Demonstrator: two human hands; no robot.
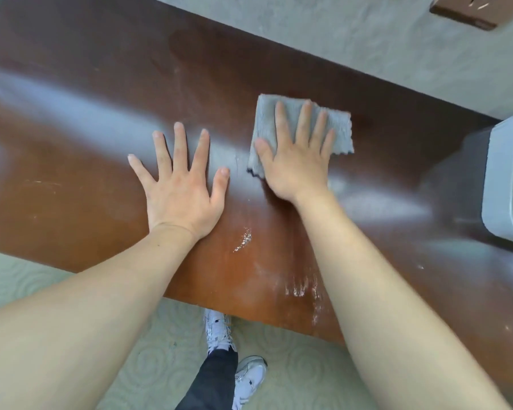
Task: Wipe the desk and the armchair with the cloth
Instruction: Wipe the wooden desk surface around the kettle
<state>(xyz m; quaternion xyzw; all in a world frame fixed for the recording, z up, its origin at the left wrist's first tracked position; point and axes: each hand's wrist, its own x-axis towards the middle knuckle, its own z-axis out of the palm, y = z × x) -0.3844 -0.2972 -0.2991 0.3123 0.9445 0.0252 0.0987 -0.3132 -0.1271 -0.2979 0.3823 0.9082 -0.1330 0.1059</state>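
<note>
A glossy brown desk [80,184] fills most of the head view. A folded grey cloth [342,128] lies on it right of centre. My right hand [296,161] presses flat on the cloth, fingers straight and spread. To the cloth's left, my left hand [181,184] rests flat on the bare desk top, fingers spread, holding nothing. Wet streaks [243,239] glisten on the desk near its front edge. No armchair is in view.
A white plastic bin [507,179] stands on the desk at the right edge. A brown wooden piece [462,10] shows on the grey carpet at the top right. Below the desk's front edge are my leg and white sneakers [219,332] on pale patterned carpet.
</note>
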